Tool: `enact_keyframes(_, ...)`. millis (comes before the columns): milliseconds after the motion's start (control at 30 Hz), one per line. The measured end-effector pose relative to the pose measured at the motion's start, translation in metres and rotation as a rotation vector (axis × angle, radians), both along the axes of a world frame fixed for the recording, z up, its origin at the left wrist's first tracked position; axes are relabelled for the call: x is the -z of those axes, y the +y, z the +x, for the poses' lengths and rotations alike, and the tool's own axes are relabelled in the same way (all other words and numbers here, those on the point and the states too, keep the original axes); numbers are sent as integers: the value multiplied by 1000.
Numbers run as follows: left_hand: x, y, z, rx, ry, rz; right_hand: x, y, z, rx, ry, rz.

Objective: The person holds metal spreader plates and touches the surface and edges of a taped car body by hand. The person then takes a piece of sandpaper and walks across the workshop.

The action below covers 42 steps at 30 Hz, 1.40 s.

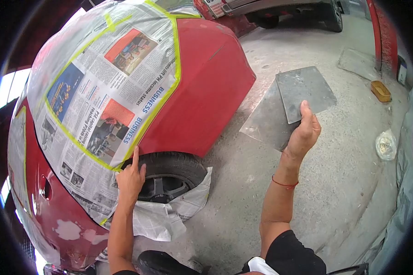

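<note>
A red car panel [211, 68] curves beside me, bordered by yellow-green masking tape [177, 68] and newspaper masking [137, 87]. My left hand [131, 178] rests at the wheel arch, index finger stretched out to the tape's lower corner and thumb apart, with nothing in it. Out over the floor, my right hand [303, 130] is closed on two flat grey plates, thumb on top. The upper plate [305, 89] overlaps the lower plate [266, 119], and both have smudged surfaces. My fingers under the plates are mostly hidden.
Below the arch sits a black wheel [165, 188], partly wrapped in paper [158, 222]. Pale filler patches [69, 230] mark the red door. Another vehicle [270, 7] stands at the back. A yellowish tray [381, 91] and a clear plastic bundle [386, 145] lie on the concrete floor [243, 183].
</note>
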<state>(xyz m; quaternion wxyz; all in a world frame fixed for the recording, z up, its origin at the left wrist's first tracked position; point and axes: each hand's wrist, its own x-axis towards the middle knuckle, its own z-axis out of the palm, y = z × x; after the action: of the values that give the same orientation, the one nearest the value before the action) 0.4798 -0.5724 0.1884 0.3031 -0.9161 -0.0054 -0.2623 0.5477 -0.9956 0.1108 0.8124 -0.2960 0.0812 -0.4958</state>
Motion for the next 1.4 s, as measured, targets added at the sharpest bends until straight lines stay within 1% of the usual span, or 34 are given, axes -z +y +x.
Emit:
enact_keyframes(67, 2, 4, -3, 14, 6, -17, -4, -1, -2, 36, 0, 5)
enact_keyframes(133, 4, 6, -5, -32, 14, -50, -2, -4, -2, 43, -7, -11)
enact_keyframes(233, 7, 0, -10, -16, 5, -74, -9, -7, -5, 39, -24, 55)
enact_keyframes(333, 14, -1, -5, 34, -19, -73, -3, -13, -7, -1, -22, 67)
enact_keyframes(467, 24, -13, 6, 43, -24, -111, 2, -12, -3, 26, -8, 63)
enact_keyframes(600, 29, -28, 4, -18, -34, -160, 2, -10, -1, 36, 20, 19)
enact_keyframes(700, 30, -28, 6, 38, -61, -146, 6, -12, 2, 55, 28, 11)
enact_keyframes(767, 26, -34, 12, 317, -182, 47, 8, -12, 2, 51, 19, -2)
enact_keyframes(800, 24, -37, 18, 316, -180, 50, 8, -12, 1, 58, 19, -11)
enact_keyframes(867, 20, -49, 38, 443, -145, 107, 7, -11, 0, 64, 20, -13)
enact_keyframes(933, 11, -76, 65, 426, -138, 207, 6, -9, 0, 31, 13, 29)
enact_keyframes(1000, 3, -98, 104, 466, -148, 225, 3, -7, -1, 24, -12, 47)
enact_keyframes(1100, -24, -137, 156, 464, -151, 248, -5, -7, -4, 21, -41, 87)
enact_keyframes(1167, -42, -158, 184, 457, -167, 307, -2, -9, 0, 20, -45, 119)
enact_keyframes(1267, -52, -178, 219, 390, -115, 376, 13, -18, 8, 21, -17, 102)
enact_keyframes(1333, -52, -185, 240, 388, -114, 397, 17, -23, 14, 21, -37, 157)
enact_keyframes(1400, -52, -195, 257, 389, -113, 414, 27, -26, 20, 20, -24, 144)
